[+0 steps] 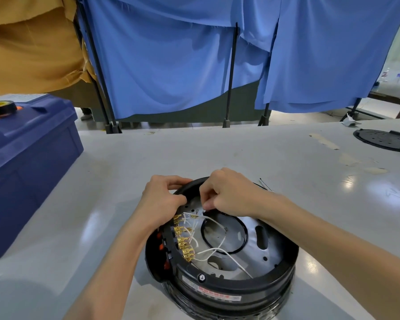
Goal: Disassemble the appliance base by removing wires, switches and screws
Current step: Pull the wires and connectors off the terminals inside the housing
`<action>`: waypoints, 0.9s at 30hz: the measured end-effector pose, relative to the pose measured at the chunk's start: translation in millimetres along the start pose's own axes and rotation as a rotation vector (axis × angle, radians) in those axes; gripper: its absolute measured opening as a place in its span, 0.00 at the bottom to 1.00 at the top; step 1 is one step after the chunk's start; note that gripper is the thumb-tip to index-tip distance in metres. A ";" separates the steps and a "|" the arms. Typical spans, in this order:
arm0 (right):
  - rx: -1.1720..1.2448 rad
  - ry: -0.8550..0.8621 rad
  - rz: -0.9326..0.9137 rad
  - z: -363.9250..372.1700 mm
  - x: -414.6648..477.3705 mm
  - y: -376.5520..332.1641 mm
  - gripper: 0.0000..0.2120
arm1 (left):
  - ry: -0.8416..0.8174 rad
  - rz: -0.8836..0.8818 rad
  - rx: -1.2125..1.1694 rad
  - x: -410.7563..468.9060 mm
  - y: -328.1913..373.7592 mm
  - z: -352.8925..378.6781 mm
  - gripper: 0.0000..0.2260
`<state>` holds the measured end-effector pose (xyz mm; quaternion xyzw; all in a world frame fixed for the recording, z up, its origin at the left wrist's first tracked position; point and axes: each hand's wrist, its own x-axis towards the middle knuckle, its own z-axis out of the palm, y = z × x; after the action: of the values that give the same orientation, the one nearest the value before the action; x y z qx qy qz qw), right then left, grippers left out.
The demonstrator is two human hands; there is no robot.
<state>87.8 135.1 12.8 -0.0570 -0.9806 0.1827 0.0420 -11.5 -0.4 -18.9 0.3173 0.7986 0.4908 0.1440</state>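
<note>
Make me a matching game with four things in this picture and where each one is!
Things:
1. tape roll
2. black round plate
3. brass terminals
4. screw

Places:
a. on the near rim of the appliance base
b. on the lid of the blue box
c. at the far right of the table
d. inside the base, along its left side

Pairs: 1-b, 2-c, 3-d, 4-a
</note>
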 end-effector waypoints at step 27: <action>0.383 -0.040 0.118 2.5 -56.6 -21.7 0.09 | -0.098 0.350 0.405 -26.1 -1.1 -3.3 0.05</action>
<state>141.6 106.9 14.9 -0.1017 -0.9236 0.3689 0.0218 6.1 -20.0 -20.4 0.4961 0.8055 0.3227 0.0291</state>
